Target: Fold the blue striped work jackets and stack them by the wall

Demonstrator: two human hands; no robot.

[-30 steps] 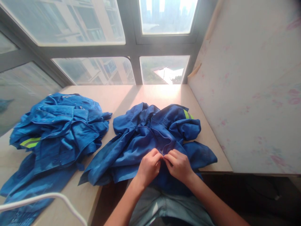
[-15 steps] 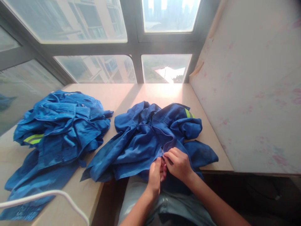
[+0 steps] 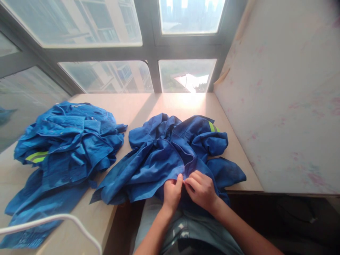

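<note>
A dark blue work jacket (image 3: 159, 163) with a yellow-green and grey stripe on one sleeve lies spread in front of me, its lower edge hanging over the table's front. My left hand (image 3: 172, 191) is closed on the left front panel at the hem, thumb on top by the zipper. Close beside it, my right hand (image 3: 200, 187) pinches the zipper's lower end on the other panel. The zipper (image 3: 190, 159) curves open above both hands. Whether the right fingers hold the slider or the tape is hidden.
Another blue work garment (image 3: 71, 141) lies crumpled on the left of the pale wooden table (image 3: 143, 106). A white cable (image 3: 53, 220) crosses the lower left corner. Windows (image 3: 103, 76) stand behind the table, and a flowered wall (image 3: 278, 106) bounds it at the right.
My left hand has turned and moved up slightly, its thumb now on the panel's edge. The right hand has dropped a little, and the zipper ends sit closer together.
</note>
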